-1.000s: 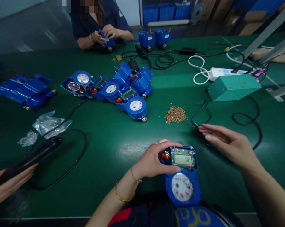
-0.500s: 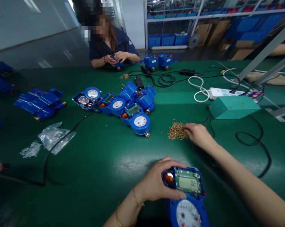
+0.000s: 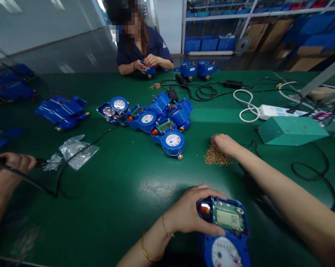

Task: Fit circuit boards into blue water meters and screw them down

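My left hand (image 3: 188,213) is closed around the upper part of a blue water meter (image 3: 205,241), thumb across its front. The meter's open top shows a green circuit board with a display (image 3: 229,219), and its round white dial (image 3: 225,253) is nearest me. My right hand (image 3: 223,144) rests at the far edge of a pile of small brass screws (image 3: 216,157). Its fingers are pressed together and bent down; whatever is between the fingertips is too small to make out.
Several blue meters (image 3: 173,139) lie mid-table. At left, another person's hand (image 3: 13,167) grips a corded tool by a plastic bag (image 3: 78,151) and small clear pieces (image 3: 53,162). A green box (image 3: 291,130) and cables stand right. A person (image 3: 145,46) works opposite.
The view has turned a little left. My right hand has moved from the pile's right side to its far edge. The other person's hand with the tool has come further in at left.
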The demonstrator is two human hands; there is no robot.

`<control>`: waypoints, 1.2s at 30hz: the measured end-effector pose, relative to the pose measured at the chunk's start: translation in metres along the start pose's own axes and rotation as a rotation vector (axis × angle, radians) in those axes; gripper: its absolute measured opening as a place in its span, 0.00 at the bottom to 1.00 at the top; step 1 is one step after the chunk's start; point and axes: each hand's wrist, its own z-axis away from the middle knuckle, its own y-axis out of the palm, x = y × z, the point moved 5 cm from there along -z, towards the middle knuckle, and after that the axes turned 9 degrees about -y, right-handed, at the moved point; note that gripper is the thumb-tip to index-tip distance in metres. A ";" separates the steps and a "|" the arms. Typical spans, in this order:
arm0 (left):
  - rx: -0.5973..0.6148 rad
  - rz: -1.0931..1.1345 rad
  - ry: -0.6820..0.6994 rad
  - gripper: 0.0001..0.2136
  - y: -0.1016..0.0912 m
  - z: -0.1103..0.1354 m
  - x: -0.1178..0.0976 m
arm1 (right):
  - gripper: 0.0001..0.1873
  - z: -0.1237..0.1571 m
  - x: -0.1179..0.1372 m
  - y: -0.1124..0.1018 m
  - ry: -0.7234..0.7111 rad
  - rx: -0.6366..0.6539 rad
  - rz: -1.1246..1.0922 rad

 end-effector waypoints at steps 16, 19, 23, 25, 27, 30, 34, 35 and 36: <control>0.006 -0.071 0.060 0.26 0.003 -0.003 0.000 | 0.08 0.056 -0.031 -0.015 0.040 -0.316 -0.314; 0.000 -0.077 0.084 0.26 0.003 -0.003 0.000 | 0.16 0.077 -0.037 -0.016 0.043 -0.403 -0.552; -0.007 -0.090 0.070 0.26 0.002 -0.003 0.000 | 0.27 0.099 -0.029 -0.017 0.022 -0.414 -0.877; -0.004 -0.094 0.071 0.26 0.002 -0.004 -0.001 | 0.26 0.110 -0.016 -0.019 0.004 -0.388 -0.998; 0.003 -0.091 0.082 0.25 0.002 -0.004 -0.002 | 0.23 0.120 0.001 -0.021 -0.027 -0.331 -1.101; 0.013 -0.060 0.082 0.26 0.003 -0.005 -0.002 | 0.20 0.131 0.033 -0.024 -0.096 -0.209 -1.231; 0.027 -0.012 -0.009 0.31 0.003 -0.005 0.004 | 0.17 0.135 0.066 -0.027 -0.192 -0.067 -1.325; 0.025 -0.007 -0.028 0.31 0.003 -0.005 0.005 | 0.16 0.136 0.070 -0.028 -0.207 -0.045 -1.332; 0.022 -0.003 -0.037 0.31 0.003 -0.005 0.005 | 0.14 0.136 0.073 -0.029 -0.216 -0.024 -1.330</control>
